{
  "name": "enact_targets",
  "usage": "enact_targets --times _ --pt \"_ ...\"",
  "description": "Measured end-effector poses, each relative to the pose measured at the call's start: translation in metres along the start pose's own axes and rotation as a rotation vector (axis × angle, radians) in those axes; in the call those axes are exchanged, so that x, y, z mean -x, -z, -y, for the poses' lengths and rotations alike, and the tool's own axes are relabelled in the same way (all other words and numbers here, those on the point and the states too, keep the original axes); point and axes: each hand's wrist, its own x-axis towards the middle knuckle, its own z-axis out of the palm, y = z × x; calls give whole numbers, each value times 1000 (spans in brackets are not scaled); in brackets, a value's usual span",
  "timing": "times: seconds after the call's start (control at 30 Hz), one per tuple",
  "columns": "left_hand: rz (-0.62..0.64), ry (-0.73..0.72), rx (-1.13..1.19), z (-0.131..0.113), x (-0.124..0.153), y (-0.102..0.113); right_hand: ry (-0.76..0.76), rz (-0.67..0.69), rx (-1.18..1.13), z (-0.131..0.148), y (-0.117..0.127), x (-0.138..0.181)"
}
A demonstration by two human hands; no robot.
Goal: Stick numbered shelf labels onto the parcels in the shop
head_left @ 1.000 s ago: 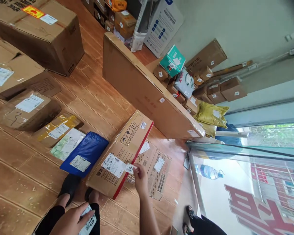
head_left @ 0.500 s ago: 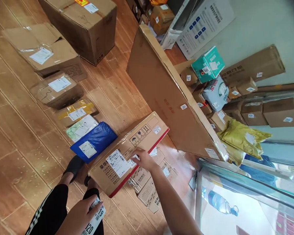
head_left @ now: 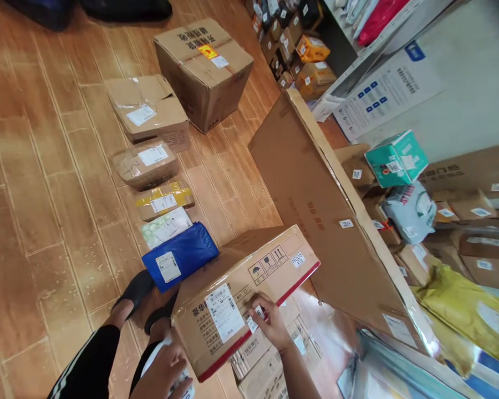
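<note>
A long cardboard box (head_left: 241,310) with a red lower edge stands in front of my legs, a large shipping label (head_left: 224,313) on its near face. My right hand (head_left: 272,324) is at that face, fingers pinched on a small white number sticker (head_left: 253,323) just right of the shipping label. Whether the sticker is fully stuck down I cannot tell. Low at the left, my left hand (head_left: 162,368) is closed around a white strip of number labels (head_left: 153,359), largely covered by the fingers. A blue parcel (head_left: 181,256) lies against the box's left end.
Parcels line the floor beyond the blue one: a yellow-taped box (head_left: 165,199), a brown box (head_left: 145,162), an open-flapped carton (head_left: 147,108) and a large carton (head_left: 203,72). A big flat carton (head_left: 299,183) leans at the right, with shelved parcels, including a yellow bag (head_left: 466,310), behind it.
My view has shifted, so the box and parcels appear farther right and lower. My right hand stays at the box face with the sticker. The label strip in my left hand has turned, hiding its numbers.
</note>
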Motion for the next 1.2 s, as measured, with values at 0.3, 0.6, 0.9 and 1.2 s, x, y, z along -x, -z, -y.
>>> enact_targets --times 0.3,0.6,0.9,1.2 --pt "166 -74 30 -15 -34 18 -78 62 106 6 1 -6" --pt "260 -63 113 -11 -39 32 -110 77 320 11 -7 2" --pt "293 -43 87 -15 -43 40 -128 85 437 9 -8 2" --pt "228 -74 119 1 -43 24 -162 -285 475 -6 -24 15"
